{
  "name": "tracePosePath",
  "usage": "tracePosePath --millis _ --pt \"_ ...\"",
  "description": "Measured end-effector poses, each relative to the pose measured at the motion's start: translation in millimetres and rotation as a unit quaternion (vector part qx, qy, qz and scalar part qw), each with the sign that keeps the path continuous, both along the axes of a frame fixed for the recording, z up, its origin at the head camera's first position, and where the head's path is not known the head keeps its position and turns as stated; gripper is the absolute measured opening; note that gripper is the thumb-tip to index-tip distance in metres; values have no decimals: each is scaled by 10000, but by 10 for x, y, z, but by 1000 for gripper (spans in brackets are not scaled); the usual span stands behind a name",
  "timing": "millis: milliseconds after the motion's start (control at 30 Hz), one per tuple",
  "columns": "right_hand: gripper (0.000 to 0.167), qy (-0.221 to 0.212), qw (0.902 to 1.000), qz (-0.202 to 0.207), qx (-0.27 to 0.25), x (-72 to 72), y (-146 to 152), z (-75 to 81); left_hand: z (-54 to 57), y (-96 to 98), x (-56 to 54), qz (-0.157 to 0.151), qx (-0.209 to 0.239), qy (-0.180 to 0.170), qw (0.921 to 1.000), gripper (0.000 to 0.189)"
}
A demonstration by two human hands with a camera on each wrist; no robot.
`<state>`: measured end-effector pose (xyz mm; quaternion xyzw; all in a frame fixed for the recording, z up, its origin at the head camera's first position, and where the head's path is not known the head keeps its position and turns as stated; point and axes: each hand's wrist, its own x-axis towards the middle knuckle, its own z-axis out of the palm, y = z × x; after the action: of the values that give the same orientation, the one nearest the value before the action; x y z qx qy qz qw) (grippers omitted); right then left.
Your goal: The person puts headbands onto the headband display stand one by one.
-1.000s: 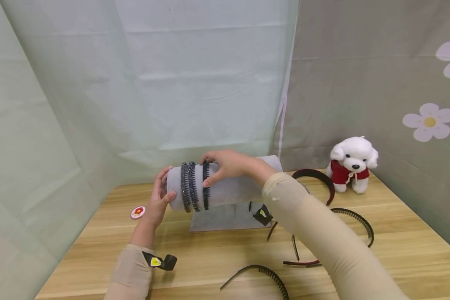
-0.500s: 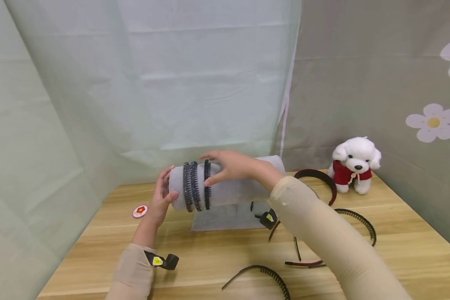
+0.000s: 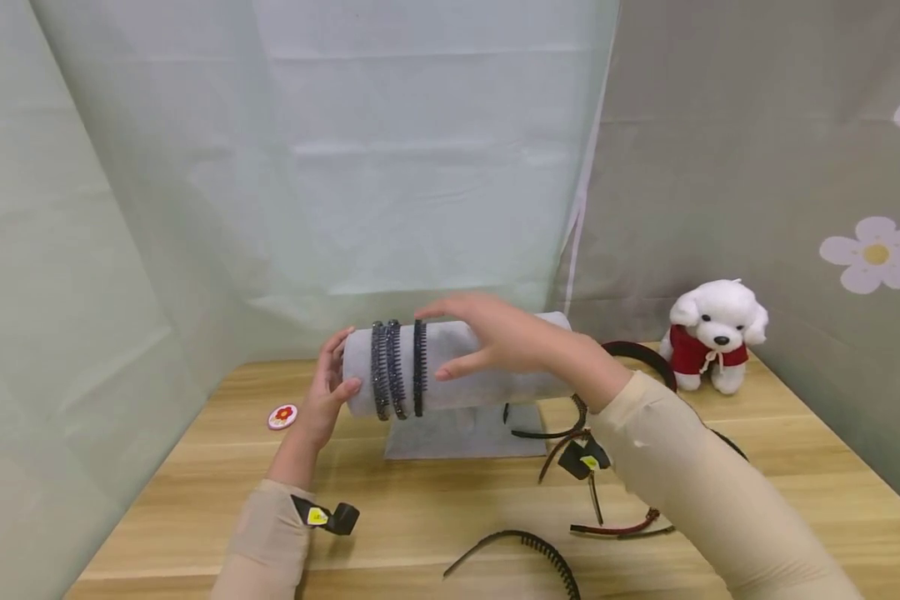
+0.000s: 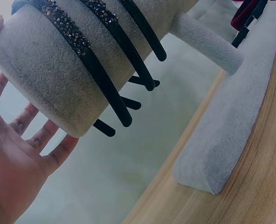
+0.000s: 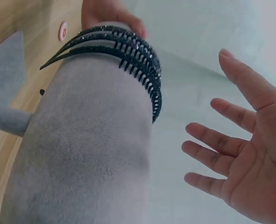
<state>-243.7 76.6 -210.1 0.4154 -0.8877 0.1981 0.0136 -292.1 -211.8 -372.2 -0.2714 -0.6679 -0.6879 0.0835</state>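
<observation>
Three headbands point(image 3: 397, 367) sit round the roll point(image 3: 468, 395), just lower-left of the head frame's centre. The left hand point(image 3: 322, 406) clamps its fingers on one end; the right hand point(image 3: 501, 335) spreads its fingers apart, off it.

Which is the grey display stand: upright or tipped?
Upright: the base rests flat on the wooden table, its post holding the grey roll above.

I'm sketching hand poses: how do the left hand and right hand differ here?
The left hand grips the end of the roll; the right hand hovers apart from it. The left hand's thumb rests on the roll, while the right hand's is spread in the air. Both are bare, with light sleeves behind them.
</observation>
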Motion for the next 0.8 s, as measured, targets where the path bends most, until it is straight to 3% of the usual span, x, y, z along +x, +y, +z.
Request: tracePosePath --millis 267,567,800 --pt "64 107 9998 -101 107 321 206 -61 -1 4 -2 5 -74 4 10000 66" --pt "54 465 9977 413 -264 602 435 -238 -5 4 -14 28 -62 5 10000 66" --pt "44 40 9992 299 -280 761 574 -544 0 0 -15 44 -148 12 9999 66"
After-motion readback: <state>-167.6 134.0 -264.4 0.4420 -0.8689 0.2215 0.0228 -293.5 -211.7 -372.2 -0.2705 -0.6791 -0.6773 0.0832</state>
